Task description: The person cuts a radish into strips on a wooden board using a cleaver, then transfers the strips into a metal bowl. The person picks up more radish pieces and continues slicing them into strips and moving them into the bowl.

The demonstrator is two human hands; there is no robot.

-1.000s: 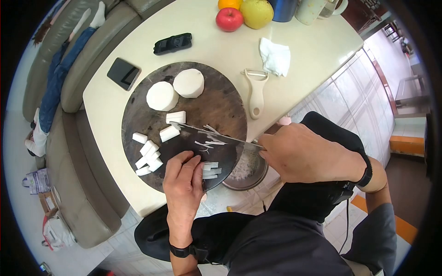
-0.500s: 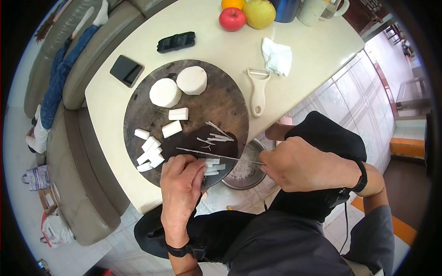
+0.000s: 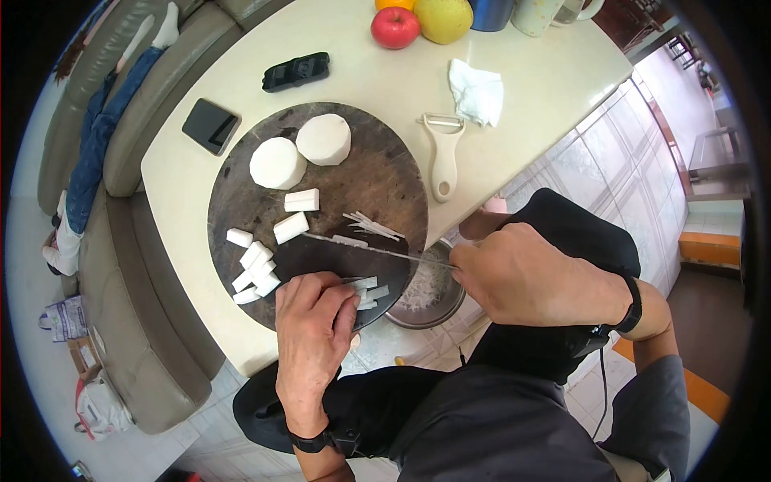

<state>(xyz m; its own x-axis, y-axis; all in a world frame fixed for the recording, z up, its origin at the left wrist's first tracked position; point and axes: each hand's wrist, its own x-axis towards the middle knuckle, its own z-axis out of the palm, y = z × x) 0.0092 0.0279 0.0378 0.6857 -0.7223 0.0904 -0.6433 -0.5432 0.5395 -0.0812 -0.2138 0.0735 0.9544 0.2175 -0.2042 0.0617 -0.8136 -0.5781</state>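
My right hand is closed around the handle of a knife, whose blade shows nearly edge-on above the round cutting board. White bits cling along the blade. My left hand has its fingers bent together, pressing thin slices of what looks like white radish at the board's near edge. Just beyond the knife lies a small pile of thin white strips. Two thick white rounds sit on the far part, and several white blocks lie at the left.
A steel bowl with white shreds stands below the board's right edge. On the table are a peeler, a crumpled tissue, a phone, a black object and fruit. Another person's legs rest on the sofa.
The knife has lifted and shifted away from the slices toward the strips, with white bits now on its blade. My left hand stays at the slices. The view has shifted slightly.
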